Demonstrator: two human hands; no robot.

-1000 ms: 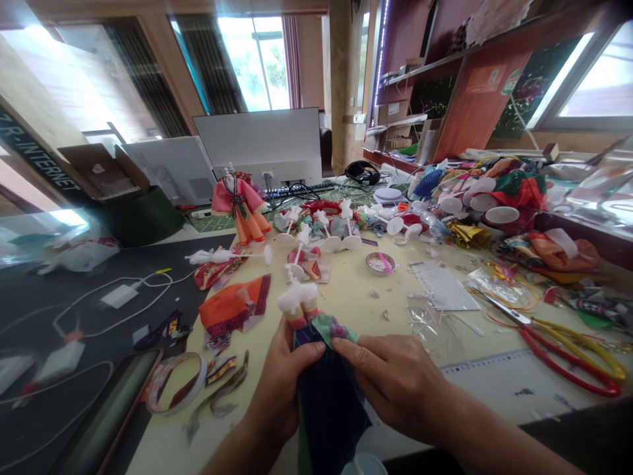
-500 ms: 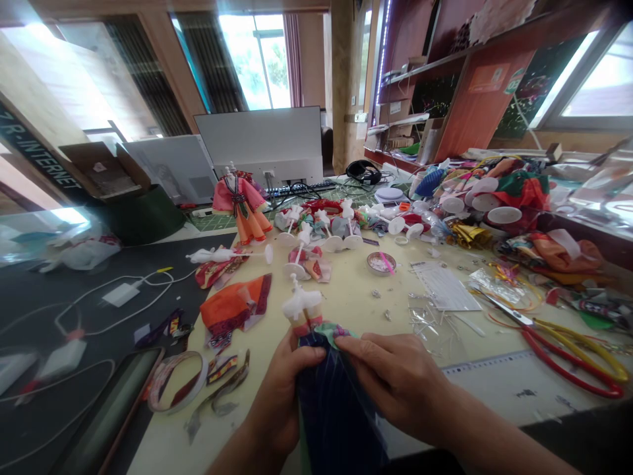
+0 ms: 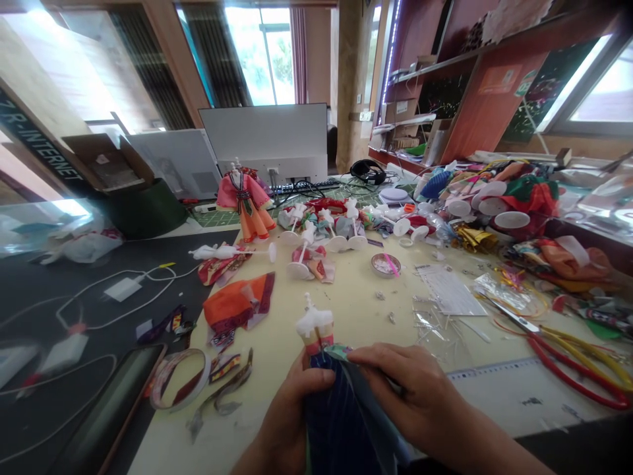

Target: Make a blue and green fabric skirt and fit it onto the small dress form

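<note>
In front of me, a small white dress-form mannequin (image 3: 315, 323) stands nearly upright, wearing a dark blue skirt (image 3: 333, 415) below a pink and cream band. My left hand (image 3: 293, 402) is closed around the mannequin's waist, its thumb pressing on the blue cloth. With my right hand (image 3: 410, 379) I pinch the skirt's upper edge, where a light green strip (image 3: 341, 351) shows, and a flap of blue fabric hangs from these fingers. An orange cloth piece (image 3: 237, 300) lies beyond my left hand. The mannequin's lower part is hidden by the skirt.
Scissors (image 3: 539, 330) with red and yellow handles lie at right beside a ruler (image 3: 499, 368). A tape roll (image 3: 180, 379) and phone (image 3: 119, 402) are at left. Further back are a bead dish (image 3: 383, 265), several mannequins, a dressed doll form (image 3: 246, 201) and a monitor (image 3: 264, 138).
Both hands and the mannequin appear slightly further right and lower. My right hand has drawn the blue fabric flap outward to the right, away from the skirt.
</note>
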